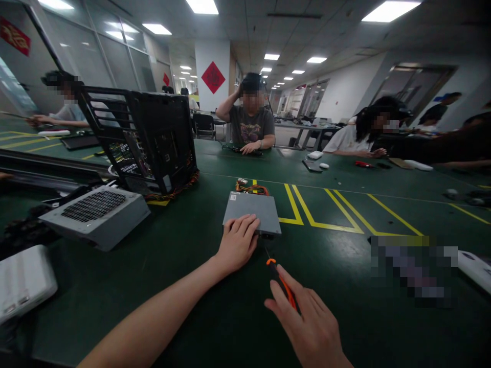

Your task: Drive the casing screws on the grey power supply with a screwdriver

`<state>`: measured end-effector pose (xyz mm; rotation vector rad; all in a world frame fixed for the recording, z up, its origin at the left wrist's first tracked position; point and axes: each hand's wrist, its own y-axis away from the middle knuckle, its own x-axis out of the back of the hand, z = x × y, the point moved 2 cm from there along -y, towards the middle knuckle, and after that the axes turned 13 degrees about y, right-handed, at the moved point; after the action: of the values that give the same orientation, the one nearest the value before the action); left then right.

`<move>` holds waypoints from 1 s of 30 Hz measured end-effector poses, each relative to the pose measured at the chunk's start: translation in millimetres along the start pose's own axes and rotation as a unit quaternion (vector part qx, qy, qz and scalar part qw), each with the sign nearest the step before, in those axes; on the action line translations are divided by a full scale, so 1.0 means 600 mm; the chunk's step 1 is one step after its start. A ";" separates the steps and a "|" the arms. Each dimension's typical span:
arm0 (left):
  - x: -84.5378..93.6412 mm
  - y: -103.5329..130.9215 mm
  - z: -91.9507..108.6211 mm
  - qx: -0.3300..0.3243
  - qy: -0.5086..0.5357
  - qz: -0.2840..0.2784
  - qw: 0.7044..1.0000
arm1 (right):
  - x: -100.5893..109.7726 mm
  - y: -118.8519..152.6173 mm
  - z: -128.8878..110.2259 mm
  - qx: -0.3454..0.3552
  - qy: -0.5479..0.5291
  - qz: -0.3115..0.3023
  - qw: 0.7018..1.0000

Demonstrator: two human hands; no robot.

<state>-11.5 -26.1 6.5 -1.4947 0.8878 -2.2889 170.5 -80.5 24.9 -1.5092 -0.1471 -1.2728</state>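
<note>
A grey metal power supply box [253,207] lies on the green table [184,301], with bundled coloured cables [255,189] behind it. My left hand [238,243] rests on its near left part, palm down with the fingers laid flat on the casing. To the right and nearer, my right hand [307,317] holds a black and orange screwdriver [284,286] between thumb and fingers. The screwdriver's thin shaft points at the near edge of the box; whether its tip touches anything is too small to tell.
At the left stand a black computer case [153,143] and a second grey power supply [95,212], near a white device [25,281]. Yellow tape [330,225] marks the table. A person [251,120] sits opposite; others sit left and right.
</note>
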 end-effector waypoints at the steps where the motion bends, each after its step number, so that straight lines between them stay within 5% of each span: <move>1: 0.000 0.000 0.000 0.003 0.002 -0.001 1.000 | 0.000 -0.001 -0.001 -0.018 0.013 0.013 1.000; 10: 0.004 0.000 0.000 0.000 0.006 -0.007 1.000 | -0.023 0.018 -0.029 -0.031 0.017 -0.015 0.999; 17: 0.002 0.001 0.000 0.008 0.003 -0.009 1.000 | -0.020 0.022 -0.030 -0.185 -0.012 -0.008 0.983; 25: 0.001 0.001 -0.001 0.004 -0.003 -0.005 1.000 | -0.041 0.035 -0.071 -0.185 -0.008 -0.069 0.980; 30: 0.002 0.000 0.002 0.005 0.001 -0.005 1.000 | -0.031 0.038 -0.050 -0.293 -0.056 -0.105 0.949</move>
<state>-11.3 -27.3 7.8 -1.4961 0.8694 -2.2984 159.2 -102.7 -9.0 -2.1221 0.0019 -1.4787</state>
